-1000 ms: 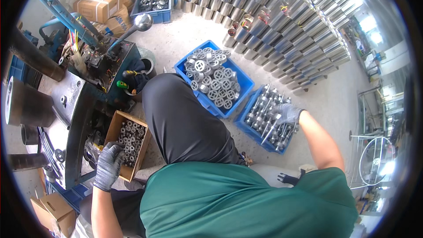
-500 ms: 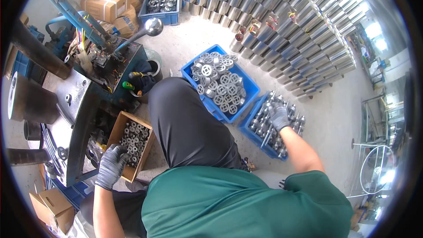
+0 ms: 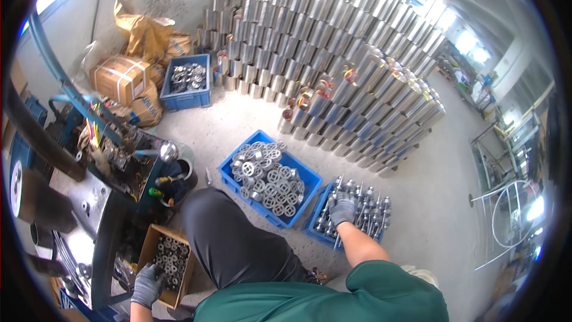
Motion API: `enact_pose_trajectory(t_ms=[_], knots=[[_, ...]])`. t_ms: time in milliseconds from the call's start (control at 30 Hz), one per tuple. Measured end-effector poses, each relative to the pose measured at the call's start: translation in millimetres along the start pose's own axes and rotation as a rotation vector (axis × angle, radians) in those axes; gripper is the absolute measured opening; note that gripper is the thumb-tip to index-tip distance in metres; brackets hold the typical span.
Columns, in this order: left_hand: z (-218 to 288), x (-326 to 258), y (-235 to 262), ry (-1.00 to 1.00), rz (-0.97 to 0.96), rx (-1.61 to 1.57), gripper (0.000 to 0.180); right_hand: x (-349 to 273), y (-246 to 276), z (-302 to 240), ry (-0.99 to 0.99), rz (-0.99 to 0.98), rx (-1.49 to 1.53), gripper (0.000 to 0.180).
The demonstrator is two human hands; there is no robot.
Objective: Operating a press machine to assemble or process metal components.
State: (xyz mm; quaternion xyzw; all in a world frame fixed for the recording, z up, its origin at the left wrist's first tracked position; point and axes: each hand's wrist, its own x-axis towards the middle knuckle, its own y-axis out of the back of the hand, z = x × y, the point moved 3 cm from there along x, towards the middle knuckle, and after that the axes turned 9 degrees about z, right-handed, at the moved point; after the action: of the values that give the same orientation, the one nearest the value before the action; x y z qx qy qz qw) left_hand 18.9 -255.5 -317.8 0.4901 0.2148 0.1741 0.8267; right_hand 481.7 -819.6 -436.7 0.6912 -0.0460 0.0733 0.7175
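At the far left stands a dark metal machine [image 3: 71, 203] with a lever ending in a shiny ball knob [image 3: 168, 152]. Just below it, a small cardboard box [image 3: 148, 249] sits on the floor, filled with short metal rings [image 3: 170, 256]. The left hand [image 3: 147, 284], in a grey glove, rests at the box's near edge with its fingers curled down onto the rings; whether they actually grip one cannot be told. Behind, toward the top left, lie taped cardboard cartons [image 3: 119, 77] and a blue crate [image 3: 186, 86] of metal parts. The person's dark-trousered knee [image 3: 229, 238] rises between the box and a blue tray [image 3: 310, 177] heaped with round, spoked metal discs [image 3: 267, 176]. Just beside that tray on the right stands a second blue tray [image 3: 319, 206] packed with upright metal shafts [image 3: 369, 206]. The right hand [image 3: 343, 210], also grey-gloved, reaches down into this tray, its fingers clenched around one shaft among the others. Beyond both trays, a large stack of shiny metal cylinders [image 3: 339, 59] leans across the concrete floor [image 3: 429, 203] toward the upper right.
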Motion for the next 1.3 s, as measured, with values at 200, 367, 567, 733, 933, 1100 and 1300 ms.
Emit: enact_pose_trajectory(t_ms=[200, 367, 567, 733, 933, 1100, 1300], knots=[[-2.6, 12.7, -9.8, -0.003, -0.028, -0.05, 0.024, 3.5, 22.4, -18.8, 0.0, -0.147, -0.099, 0.07], [-0.1, 21.6, -13.6, -0.082, -0.031, -0.06, 0.026, 8.1, 14.6, -12.9, 0.002, -0.137, -0.123, 0.074], [59.4, -2.2, 37.8, -0.225, 0.055, -0.009, 0.032, 6.7, 24.9, -25.9, 0.19, 0.125, 0.011, 0.071], [69.3, -15.0, 58.7, -0.305, 0.042, -0.023, 0.034, 49.8, 17.6, -15.8, 0.243, 0.357, 0.285, 0.023], [40.8, -35.7, 90.5, -0.17, 0.193, 0.023, 0.03, 20.0, 209.9, -245.2, 0.795, 0.206, 1.085, 0.016], [25.2, -42.5, 119.7, -0.185, 0.394, -0.003, 0.031, -96.0, 375.3, -384.3, 1.396, 0.235, 1.197, 0.018], [-43.1, -93.5, 189.2, 0.06, 0.917, -0.269, 0.028, -167.2, 372.9, -525.3, 1.997, 0.136, 1.103, 0.022]])
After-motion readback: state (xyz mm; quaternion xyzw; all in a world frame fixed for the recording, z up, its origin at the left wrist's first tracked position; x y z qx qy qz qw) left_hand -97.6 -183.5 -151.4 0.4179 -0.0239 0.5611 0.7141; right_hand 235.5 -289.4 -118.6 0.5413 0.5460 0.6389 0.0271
